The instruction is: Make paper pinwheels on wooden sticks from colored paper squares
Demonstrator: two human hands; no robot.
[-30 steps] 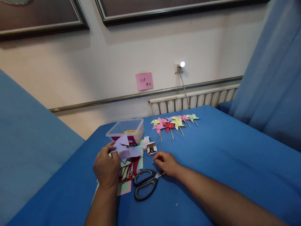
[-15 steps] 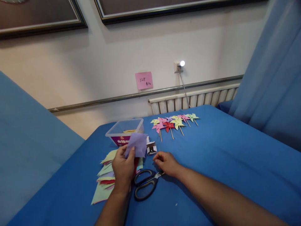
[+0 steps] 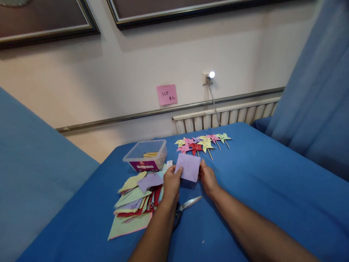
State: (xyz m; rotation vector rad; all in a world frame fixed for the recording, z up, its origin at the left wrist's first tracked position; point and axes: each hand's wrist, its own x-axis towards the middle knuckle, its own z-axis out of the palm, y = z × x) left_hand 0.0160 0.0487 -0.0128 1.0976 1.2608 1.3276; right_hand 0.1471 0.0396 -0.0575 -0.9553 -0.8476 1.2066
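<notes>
A square of purple paper (image 3: pixel 189 166), with slits running in from its corners and a small mark at its middle, is held up above the table. My left hand (image 3: pixel 172 182) pinches its left edge, thumb on top. At the right edge, my right hand (image 3: pixel 208 178) has its fingers closed on the paper. Below the hands lie scissors (image 3: pixel 188 204) with dark handles, partly covered by my left forearm. To the left is a pile of coloured paper sheets (image 3: pixel 133 203), a purple one on top.
A clear plastic box (image 3: pixel 144 160) with thin wooden sticks stands behind the pile. Several finished paper pinwheels (image 3: pixel 205 145) lie at the back of the blue-covered table (image 3: pixel 267 189). Blue curtains (image 3: pixel 313 109) hang at the right. A radiator (image 3: pixel 231 115) runs along the wall behind.
My left hand has moved right with purple paper. My right hand has risen from beside the scissors to the paper's right edge. A purple sheet now lies atop the pile.
</notes>
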